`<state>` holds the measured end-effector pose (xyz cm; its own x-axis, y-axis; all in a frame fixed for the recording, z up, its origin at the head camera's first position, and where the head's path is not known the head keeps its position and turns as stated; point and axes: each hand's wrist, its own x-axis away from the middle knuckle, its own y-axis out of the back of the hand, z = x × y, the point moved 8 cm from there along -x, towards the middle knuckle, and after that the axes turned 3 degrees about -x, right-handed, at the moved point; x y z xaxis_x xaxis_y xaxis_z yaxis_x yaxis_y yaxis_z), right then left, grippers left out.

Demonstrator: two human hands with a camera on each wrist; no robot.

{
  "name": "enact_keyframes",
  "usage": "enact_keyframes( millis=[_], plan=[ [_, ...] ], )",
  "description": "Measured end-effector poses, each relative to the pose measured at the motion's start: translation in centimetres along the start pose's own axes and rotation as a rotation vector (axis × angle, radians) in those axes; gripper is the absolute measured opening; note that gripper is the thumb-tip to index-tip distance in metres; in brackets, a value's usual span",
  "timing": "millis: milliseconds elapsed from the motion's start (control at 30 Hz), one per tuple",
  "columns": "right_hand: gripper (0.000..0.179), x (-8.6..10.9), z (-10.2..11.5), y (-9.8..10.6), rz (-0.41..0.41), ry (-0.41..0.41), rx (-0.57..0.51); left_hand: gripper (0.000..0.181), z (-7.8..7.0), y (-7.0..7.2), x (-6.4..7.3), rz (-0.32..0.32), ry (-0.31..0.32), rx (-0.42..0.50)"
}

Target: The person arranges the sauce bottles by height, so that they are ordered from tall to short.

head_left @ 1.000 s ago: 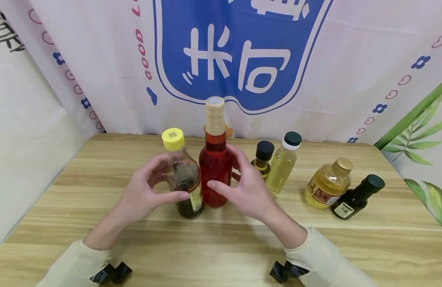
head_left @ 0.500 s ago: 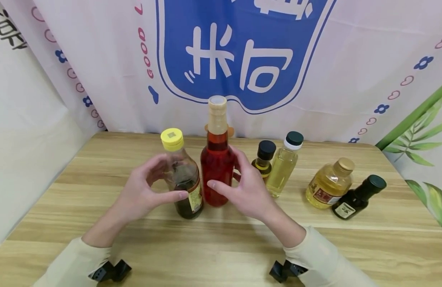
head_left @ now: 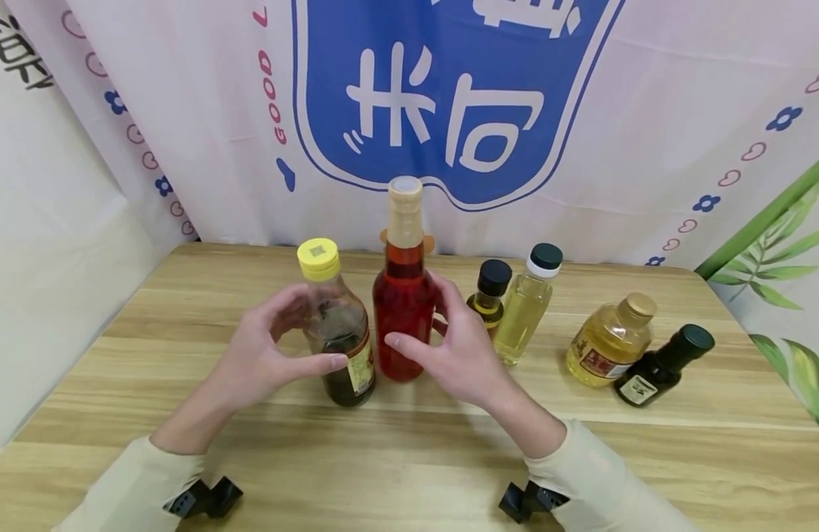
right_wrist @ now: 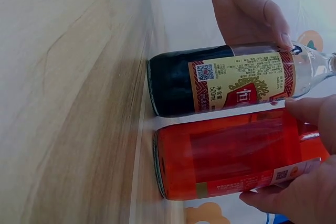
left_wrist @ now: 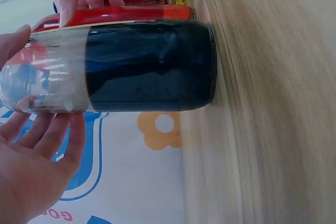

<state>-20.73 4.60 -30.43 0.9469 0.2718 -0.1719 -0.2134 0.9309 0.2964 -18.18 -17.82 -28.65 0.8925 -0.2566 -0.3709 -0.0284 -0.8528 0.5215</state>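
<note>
In the head view my left hand [head_left: 266, 351] holds a dark sauce bottle [head_left: 343, 332] with a yellow cap, fingers behind it and thumb across its near side. Close on its right stands a taller red bottle [head_left: 404, 318] with a cream-wrapped neck, held by my right hand [head_left: 458, 355]. Both bottles are upright on the table, a narrow gap between them. The left wrist view has the sauce bottle [left_wrist: 147, 69] between thumb and fingers. The right wrist view has its label [right_wrist: 241, 82] facing the red bottle [right_wrist: 231, 153].
Right of my right hand stand a black-capped bottle [head_left: 490, 292], partly hidden, and a pale yellow oil bottle [head_left: 523, 310]. Further right are a squat golden oil bottle [head_left: 608, 343] and a small dark bottle [head_left: 662, 369]. A printed curtain [head_left: 236, 207] hangs behind the wooden table [head_left: 409, 473].
The sauce bottle has shifted very slightly left with my left hand, so the gap to the red bottle is a little wider. Both hands keep their hold.
</note>
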Motion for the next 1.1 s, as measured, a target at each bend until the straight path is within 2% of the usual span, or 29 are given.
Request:
enact_keyframes(
  millis=[700,933,1100],
  plan=[
    [0.088,-0.04,0.21,0.0,0.013,0.007,0.017,0.069,-0.02,-0.03,-0.45,0.003,-0.077,0.073],
    [0.087,0.1,-0.17,-0.22,0.021,-0.027,0.015,0.068,-0.14,0.04,-0.12,-0.003,-0.097,0.066],
    [0.086,-0.01,-0.29,-0.21,0.01,-0.022,0.01,0.068,-0.34,0.18,-0.17,-0.009,-0.111,0.043]
  ],
)
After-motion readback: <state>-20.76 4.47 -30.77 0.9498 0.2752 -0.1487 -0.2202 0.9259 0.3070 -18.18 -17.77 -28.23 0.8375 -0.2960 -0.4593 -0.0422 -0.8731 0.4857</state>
